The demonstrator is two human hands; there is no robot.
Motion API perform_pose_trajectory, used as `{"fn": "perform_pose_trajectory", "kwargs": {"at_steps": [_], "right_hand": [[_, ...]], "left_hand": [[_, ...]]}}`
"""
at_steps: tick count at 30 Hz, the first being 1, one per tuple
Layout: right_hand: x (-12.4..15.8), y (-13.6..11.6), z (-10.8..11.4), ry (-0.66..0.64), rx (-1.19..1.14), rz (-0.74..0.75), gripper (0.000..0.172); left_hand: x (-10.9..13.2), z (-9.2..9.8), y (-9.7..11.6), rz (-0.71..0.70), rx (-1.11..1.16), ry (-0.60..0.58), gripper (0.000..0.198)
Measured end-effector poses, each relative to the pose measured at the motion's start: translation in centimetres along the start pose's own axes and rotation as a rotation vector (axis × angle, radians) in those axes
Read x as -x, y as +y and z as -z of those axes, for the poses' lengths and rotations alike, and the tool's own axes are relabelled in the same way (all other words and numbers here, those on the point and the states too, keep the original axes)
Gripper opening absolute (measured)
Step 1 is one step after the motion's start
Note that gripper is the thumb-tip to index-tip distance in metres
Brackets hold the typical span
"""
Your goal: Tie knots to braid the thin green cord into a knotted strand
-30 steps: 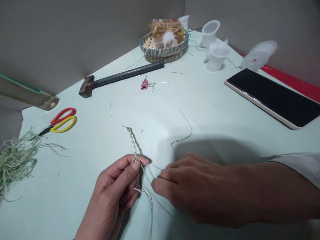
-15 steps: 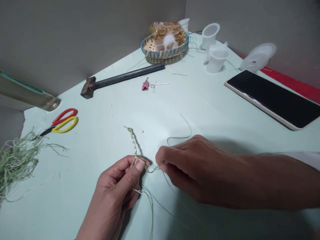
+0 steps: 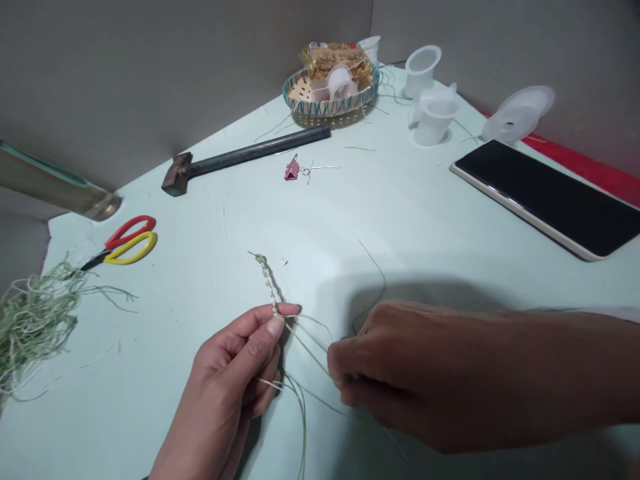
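Observation:
A thin knotted cord (image 3: 268, 279), white and green, sticks up from my left hand (image 3: 240, 373), whose thumb and forefinger pinch its lower end. Loose green and white strands (image 3: 303, 420) trail below those fingers toward the front of the table. My right hand (image 3: 410, 373) is closed on a green strand (image 3: 310, 353) that runs taut from the pinch point; the fingertips are partly hidden. Another thin strand (image 3: 383, 267) curves out on the table beyond the right hand.
Scissors (image 3: 131, 240) and a heap of cut strands (image 3: 35, 327) lie left. Behind are a hammer (image 3: 250, 155), a pink binder clip (image 3: 292, 169) and a basket (image 3: 330, 107). White plastic cups (image 3: 434, 123) and a phone (image 3: 545, 193) lie at right, a metallic cylinder (image 3: 60, 187) far left.
My right hand has moved right and toward me, drawing the green strand straight. The loose loop near the left thumb has tightened against the cord. My left hand has hardly moved.

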State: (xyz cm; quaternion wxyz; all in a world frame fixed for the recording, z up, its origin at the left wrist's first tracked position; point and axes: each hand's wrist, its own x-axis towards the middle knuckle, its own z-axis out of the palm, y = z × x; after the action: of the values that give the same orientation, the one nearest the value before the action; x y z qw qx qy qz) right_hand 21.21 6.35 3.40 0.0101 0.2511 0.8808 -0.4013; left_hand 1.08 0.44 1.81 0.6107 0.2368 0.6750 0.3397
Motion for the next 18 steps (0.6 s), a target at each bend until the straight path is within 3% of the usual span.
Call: {"fn": "perform_pose_trajectory", "kwargs": {"at_steps": [3,7,13,18], "right_hand": [[0.0,0.1,0.9,-0.072,-0.047,0.010,0.020],[-0.4,1.2,1.9,0.013,-0.005,-0.035,0.022],[-0.9,2.6,1.7,0.119,0.340,-0.085,0.015],[-0.8,2.5,0.8,0.228,0.543,0.068,0.010]], "left_hand": [[-0.1,-0.2,0.1,-0.003,-0.013,0.000,0.031],[-0.1,-0.1,0.1,0.001,-0.002,0.002,0.027],[0.1,0.0,0.0,-0.004,-0.032,0.004,0.027],[0.1,0.1,-0.1,0.000,-0.047,-0.003,0.026]]}}
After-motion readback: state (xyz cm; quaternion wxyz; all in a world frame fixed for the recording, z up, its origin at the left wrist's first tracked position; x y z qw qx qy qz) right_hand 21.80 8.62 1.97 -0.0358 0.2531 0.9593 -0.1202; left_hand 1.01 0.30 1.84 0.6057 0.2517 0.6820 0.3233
